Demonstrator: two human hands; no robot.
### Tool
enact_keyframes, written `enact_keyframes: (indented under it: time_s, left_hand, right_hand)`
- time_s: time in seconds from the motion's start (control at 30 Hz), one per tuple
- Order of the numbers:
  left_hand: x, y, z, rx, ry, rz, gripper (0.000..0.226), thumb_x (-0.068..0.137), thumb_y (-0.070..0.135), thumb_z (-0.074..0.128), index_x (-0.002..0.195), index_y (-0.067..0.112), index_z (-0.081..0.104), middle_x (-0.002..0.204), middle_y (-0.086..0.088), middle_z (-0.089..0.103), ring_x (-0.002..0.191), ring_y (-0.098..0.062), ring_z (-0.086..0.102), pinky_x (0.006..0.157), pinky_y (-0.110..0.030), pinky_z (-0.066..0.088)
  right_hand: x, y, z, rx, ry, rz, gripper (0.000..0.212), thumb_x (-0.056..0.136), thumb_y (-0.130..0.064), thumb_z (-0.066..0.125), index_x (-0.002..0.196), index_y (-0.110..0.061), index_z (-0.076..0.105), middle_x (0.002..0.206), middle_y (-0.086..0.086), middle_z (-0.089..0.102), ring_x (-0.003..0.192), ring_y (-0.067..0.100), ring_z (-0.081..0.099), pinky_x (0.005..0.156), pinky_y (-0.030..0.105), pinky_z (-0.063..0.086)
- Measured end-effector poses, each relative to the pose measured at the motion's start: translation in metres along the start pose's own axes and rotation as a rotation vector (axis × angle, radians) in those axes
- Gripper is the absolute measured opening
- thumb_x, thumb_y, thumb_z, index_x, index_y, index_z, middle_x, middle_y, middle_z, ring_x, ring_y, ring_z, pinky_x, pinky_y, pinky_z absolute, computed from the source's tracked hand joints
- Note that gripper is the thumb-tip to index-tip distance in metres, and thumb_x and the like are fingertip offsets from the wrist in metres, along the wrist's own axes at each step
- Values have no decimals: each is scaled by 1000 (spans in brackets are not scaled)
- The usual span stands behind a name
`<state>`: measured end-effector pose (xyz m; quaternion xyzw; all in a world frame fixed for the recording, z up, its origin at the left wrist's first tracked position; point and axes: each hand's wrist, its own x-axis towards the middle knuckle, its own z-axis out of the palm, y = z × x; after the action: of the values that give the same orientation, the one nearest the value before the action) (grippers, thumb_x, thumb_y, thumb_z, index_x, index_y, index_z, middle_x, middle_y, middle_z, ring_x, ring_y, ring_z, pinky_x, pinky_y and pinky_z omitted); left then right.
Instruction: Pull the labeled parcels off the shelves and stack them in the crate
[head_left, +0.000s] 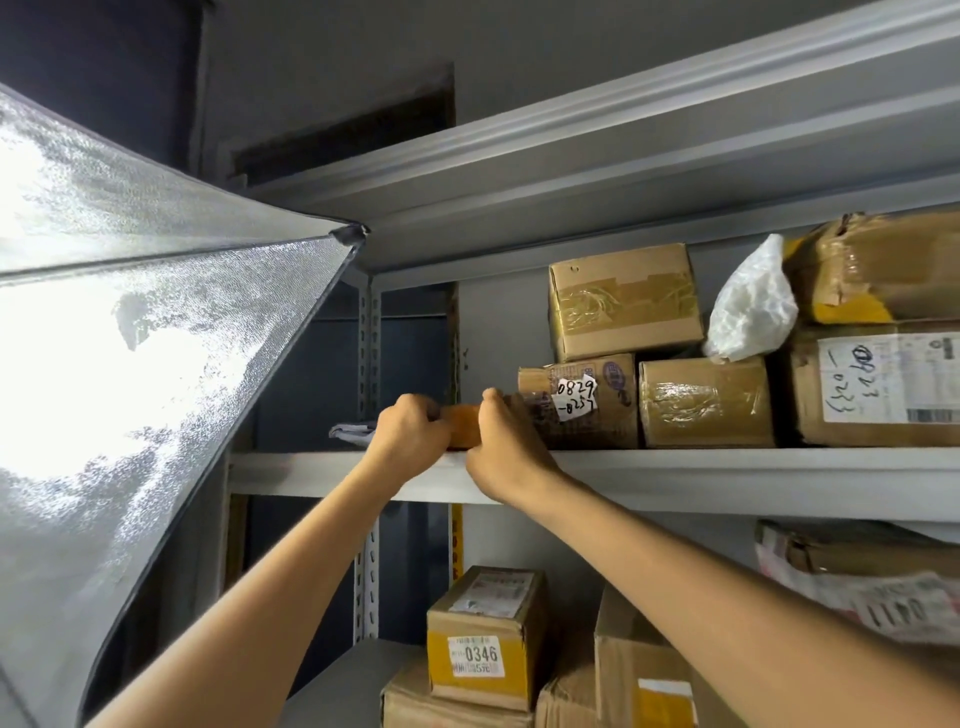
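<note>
The left hand (410, 423) and right hand (506, 441) clamp a small orange parcel (464, 426) on the shelf (727, 467).
Probably light, stiff; hold both ends.

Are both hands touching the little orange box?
Touching. The head view shows the left hand and right hand curled round each end of the little orange box.

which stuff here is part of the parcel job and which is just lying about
Job:
small orange parcel, gripped by left hand and right hand
0829 parcel
0346 box
shelf

Lying about:
light diffuser
white plastic bag, no label visible
grey folded sheet
</note>
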<state>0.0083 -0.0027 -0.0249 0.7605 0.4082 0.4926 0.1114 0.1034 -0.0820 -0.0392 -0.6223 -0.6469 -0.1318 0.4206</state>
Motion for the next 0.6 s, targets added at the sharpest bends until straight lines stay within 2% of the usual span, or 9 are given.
enact_keyframes:
  time_s: [0.1, 0.17, 0.2, 0.27, 0.37, 0.43, 0.53, 0.6]
  left_hand:
    - [-10, -5, -5, -396, 51, -43, 19, 91, 0, 52, 104, 6, 65, 104, -16, 68, 90, -27, 68, 80, -35, 59]
    - [-22, -3, -6, -655, 51, -72, 10, 94, 9, 59, 101, 2, 62, 102, -18, 70, 90, -28, 71, 83, -37, 59]
    - [-27, 0, -5, -722, 67, -76, 16, 94, 17, 62, 96, 2, 60, 100, -17, 71, 89, -28, 72, 83, -38, 59]
    - [-37, 4, 0, -758, 111, -75, 24, 89, 27, 67, 88, 5, 56, 97, -15, 72, 89, -27, 72, 83, -38, 59]
    - [-51, 12, 6, -776, 155, -80, 21, 83, 16, 74, 85, 6, 56, 100, -16, 70, 92, -29, 70, 82, -39, 58]
    - [-60, 18, 8, -791, 127, -84, 23, 79, 9, 77, 90, 4, 58, 102, -16, 69, 92, -28, 70, 83, -38, 58]
    - [-75, 28, 9, -810, 80, -79, 37, 75, 4, 80, 103, 4, 57, 102, -12, 70, 91, -25, 70, 80, -36, 57]
    - [-84, 32, 12, -805, 64, -69, 50, 72, 2, 81, 112, 13, 54, 102, -10, 70, 91, -24, 69, 77, -35, 57]
  right_hand:
    - [-7, 1, -7, 105, 155, -32, 60, 92, 3, 52, 147, -4, 29, 148, 12, 30, 138, 24, 30, 108, 27, 31]
    - [-12, 3, -9, 181, 273, -67, 59, 91, 5, 53, 145, -6, 34, 141, 10, 37, 133, 20, 37, 105, 23, 35]
    - [-13, 4, -9, 223, 320, -72, 57, 91, 4, 53, 144, -7, 37, 138, 9, 40, 130, 19, 40, 103, 23, 38]
    - [-16, 8, -7, 326, 378, -55, 51, 93, -4, 57, 142, -7, 41, 136, 8, 44, 127, 18, 46, 100, 24, 44]
    - [-16, 18, -2, 379, 383, -3, 43, 93, -17, 62, 133, -7, 50, 133, 6, 48, 124, 18, 49, 92, 20, 45]
    - [-17, 27, -3, 357, 384, 14, 40, 93, -14, 61, 130, -6, 51, 130, 8, 54, 123, 21, 49, 89, 20, 47]
    - [-27, 35, -14, 306, 403, -23, 33, 91, -2, 60, 122, -7, 54, 123, 9, 58, 115, 19, 54, 71, 3, 39]
    - [-34, 37, -23, 286, 410, -62, 30, 88, 3, 61, 116, -7, 57, 116, 7, 61, 108, 15, 57, 63, -1, 37]
